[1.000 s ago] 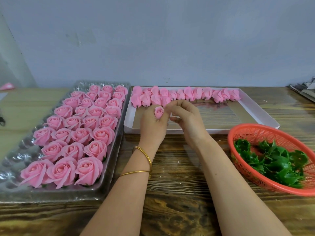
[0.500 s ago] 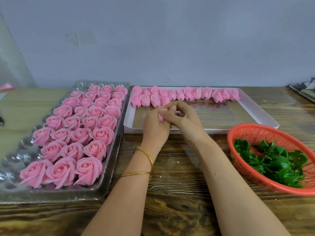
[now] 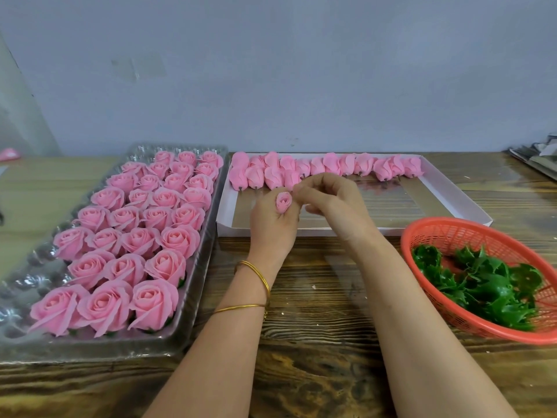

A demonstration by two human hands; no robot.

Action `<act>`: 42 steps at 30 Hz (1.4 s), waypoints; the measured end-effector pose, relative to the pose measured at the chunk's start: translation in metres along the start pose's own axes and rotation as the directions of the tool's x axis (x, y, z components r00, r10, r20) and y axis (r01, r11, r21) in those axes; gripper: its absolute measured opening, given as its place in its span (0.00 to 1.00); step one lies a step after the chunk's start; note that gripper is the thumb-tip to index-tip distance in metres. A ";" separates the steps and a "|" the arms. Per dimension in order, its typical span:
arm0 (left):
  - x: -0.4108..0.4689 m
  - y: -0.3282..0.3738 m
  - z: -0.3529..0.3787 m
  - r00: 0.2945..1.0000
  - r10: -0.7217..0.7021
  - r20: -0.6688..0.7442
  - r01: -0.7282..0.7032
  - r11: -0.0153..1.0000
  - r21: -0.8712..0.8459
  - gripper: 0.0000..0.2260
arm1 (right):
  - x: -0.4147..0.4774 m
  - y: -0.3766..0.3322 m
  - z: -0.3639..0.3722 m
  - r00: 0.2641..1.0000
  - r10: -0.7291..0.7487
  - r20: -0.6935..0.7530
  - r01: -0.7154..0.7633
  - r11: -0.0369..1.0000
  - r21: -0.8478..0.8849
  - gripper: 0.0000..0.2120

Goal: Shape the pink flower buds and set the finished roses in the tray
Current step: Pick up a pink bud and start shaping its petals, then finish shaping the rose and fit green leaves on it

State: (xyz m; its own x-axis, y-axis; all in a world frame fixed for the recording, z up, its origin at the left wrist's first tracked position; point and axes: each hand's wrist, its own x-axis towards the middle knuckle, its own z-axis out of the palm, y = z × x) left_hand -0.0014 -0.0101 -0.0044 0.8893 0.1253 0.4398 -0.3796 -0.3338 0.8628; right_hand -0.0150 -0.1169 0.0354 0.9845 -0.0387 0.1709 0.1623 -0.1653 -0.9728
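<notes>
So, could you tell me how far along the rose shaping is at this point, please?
Done: most of the clear tray holds finished roses; empty cups remain along its left side. In hand: the left hand holds one bud while the right hand works its petals. Left: a row of unshaped buds waits in the white box.

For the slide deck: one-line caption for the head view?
Left hand holds a pink bud while right hand shapes it, between rose tray and bud box.
</notes>
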 end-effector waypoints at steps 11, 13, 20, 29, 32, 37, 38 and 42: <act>-0.002 0.001 -0.001 0.995 -0.018 -0.099 0.013 0.999 -0.049 0.23 | 0.007 -0.019 -0.066 0.888 -0.131 -0.441 -0.085 0.895 -0.438 0.06; -0.002 0.003 -0.001 0.995 -0.027 -0.100 0.021 0.998 -0.058 0.23 | 0.003 -0.020 -0.081 0.860 -0.172 -0.481 -0.132 0.834 -0.536 0.08; -0.001 0.004 -0.002 0.992 -0.048 -0.117 0.039 0.996 -0.082 0.23 | -0.009 -0.020 -0.114 0.865 0.054 -0.498 -0.403 0.668 -0.626 0.10; -0.001 0.003 -0.003 0.991 -0.072 -0.114 0.061 0.994 -0.093 0.22 | -0.013 -0.015 -0.131 0.840 0.449 -0.303 -0.501 0.430 -0.751 0.05; -0.001 0.002 -0.002 0.991 -0.067 -0.112 0.057 0.995 -0.088 0.23 | -0.012 -0.007 -0.133 0.802 0.540 -0.254 -0.527 0.440 -0.727 0.09; 0.000 0.003 -0.002 0.992 -0.059 -0.113 0.050 0.995 -0.085 0.24 | -0.005 0.008 -0.141 0.799 0.567 -0.200 -0.501 0.445 -0.742 0.12; 0.000 0.002 -0.002 0.992 -0.058 -0.112 0.049 0.995 -0.084 0.24 | -0.004 0.010 -0.143 0.798 0.571 -0.191 -0.498 0.448 -0.742 0.12; 0.000 0.001 -0.002 0.992 -0.059 -0.111 0.049 0.995 -0.086 0.23 | -0.002 0.014 -0.147 0.801 0.577 -0.159 -0.482 0.464 -0.744 0.14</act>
State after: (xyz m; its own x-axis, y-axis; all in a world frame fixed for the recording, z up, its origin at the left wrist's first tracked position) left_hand -0.0026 -0.0087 -0.0029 0.8763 0.2477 0.4132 -0.3558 -0.2453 0.9018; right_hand -0.0242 -0.2640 0.0443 0.8720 -0.2835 -0.3991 -0.4480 -0.7908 -0.4171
